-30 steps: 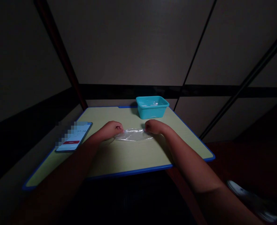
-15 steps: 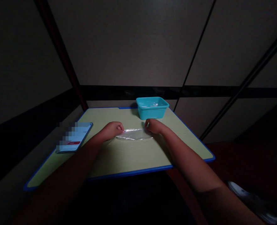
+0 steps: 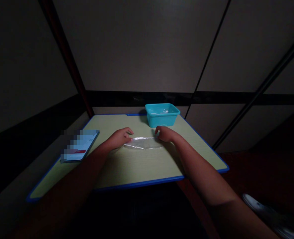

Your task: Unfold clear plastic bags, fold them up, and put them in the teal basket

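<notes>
A clear plastic bag [image 3: 145, 143] lies flat and stretched sideways on the pale table [image 3: 139, 169]. At its left end is my left hand [image 3: 121, 137], its thumb on the plastic and its index finger lifted apart from the thumb. My right hand [image 3: 164, 133] rests at the bag's right end with curled fingers and a small gap between index finger and thumb. Behind my right hand stands a turquoise basket [image 3: 162, 119] with clear, shiny plastic inside.
A tablet [image 3: 83, 146] with a lit, partly blurred screen lies at the table's left edge. Dark panelled walls [image 3: 137, 49] rise behind the table. A shoe [image 3: 255, 203] shows on the floor at the lower right.
The fingers of my left hand have opened away from its thumb. My right hand's fingers have loosened slightly, while the bag stays in about the same place.
</notes>
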### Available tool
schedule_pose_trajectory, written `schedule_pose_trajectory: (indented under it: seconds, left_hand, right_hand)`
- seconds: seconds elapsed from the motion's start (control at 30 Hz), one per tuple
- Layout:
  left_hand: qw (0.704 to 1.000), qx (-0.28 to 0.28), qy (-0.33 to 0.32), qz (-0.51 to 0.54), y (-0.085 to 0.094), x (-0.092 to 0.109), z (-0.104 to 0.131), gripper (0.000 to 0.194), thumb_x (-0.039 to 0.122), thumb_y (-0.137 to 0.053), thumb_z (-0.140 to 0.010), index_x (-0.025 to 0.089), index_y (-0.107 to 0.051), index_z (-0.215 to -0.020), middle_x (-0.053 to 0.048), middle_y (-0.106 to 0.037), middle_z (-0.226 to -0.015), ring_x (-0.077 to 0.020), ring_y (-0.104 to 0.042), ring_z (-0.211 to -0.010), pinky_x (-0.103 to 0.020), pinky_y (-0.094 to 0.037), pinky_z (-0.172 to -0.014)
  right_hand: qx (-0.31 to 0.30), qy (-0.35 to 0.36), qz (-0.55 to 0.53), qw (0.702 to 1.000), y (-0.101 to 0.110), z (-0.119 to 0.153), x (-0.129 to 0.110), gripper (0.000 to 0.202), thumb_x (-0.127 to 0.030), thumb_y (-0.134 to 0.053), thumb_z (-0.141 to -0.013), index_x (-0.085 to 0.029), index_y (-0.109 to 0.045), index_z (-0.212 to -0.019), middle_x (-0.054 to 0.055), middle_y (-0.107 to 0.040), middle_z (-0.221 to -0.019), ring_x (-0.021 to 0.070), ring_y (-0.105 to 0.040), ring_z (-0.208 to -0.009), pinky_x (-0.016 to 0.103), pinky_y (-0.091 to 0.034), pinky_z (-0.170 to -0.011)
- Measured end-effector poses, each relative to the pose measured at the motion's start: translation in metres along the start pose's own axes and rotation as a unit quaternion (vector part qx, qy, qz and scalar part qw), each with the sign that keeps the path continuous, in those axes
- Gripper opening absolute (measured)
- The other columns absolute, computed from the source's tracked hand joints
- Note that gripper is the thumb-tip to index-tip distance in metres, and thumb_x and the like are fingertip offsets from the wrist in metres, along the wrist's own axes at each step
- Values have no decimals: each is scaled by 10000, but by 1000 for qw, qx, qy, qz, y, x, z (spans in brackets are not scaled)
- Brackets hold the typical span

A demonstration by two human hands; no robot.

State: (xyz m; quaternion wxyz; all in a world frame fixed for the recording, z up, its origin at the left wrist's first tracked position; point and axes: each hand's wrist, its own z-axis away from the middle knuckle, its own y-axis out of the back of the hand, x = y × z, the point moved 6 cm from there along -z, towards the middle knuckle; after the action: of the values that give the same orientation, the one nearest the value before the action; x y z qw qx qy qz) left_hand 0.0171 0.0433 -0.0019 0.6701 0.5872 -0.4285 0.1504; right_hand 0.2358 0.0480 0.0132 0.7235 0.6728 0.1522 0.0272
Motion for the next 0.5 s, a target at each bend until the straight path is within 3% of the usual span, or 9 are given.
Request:
schedule_pose_trajectory:
  seconds: [0.23, 0.5]
  left_hand:
    - [1000, 10, -7, -10, -1, 3, 0, 262, 268, -566, -688, 167, -549, -929, 40, -532, -613, -133, -508, -568, -234, -354, -535]
    - [999, 19, -21, -20, -2, 5, 1, 242, 245, -522, -714, 163, -554, -940, 34, -525, -617, -134, -509, -578, -235, -353, -539]
  right_hand:
    - [15, -20, 8, 1000, 0, -2, 5, 303, -139, -579, -719, -194, -612, -1015, 79, -662, -994, 207, -600, -853, 229, -378, -597]
    - [31, -27, 16, 999, 1, -4, 7, 223, -178, -520, -783, -201, -637, -972, 76, -673, -981, 200, -606, -831, 244, -392, -631]
